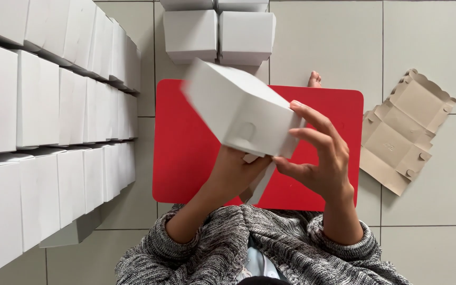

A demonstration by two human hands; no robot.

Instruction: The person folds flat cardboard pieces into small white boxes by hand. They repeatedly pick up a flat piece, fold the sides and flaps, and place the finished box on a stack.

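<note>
Evidently mid-fold, the person holds the white carton (238, 108) tilted above the red board (186, 153), left hand (233, 177) cupped beneath it, right hand (317, 155) with fingers spread on its corner, so tucking the loose bottom flap (259, 182) likely follows.

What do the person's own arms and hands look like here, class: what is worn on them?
Both arms wear a knitted sweater in mottled grey, black and white yarn, with ribbed cuffs pushed up above the wrists. The left hand and right hand are bare: no gloves, and no rings, watch or bracelet can be seen. The forearms below the cuffs are uncovered.
</note>
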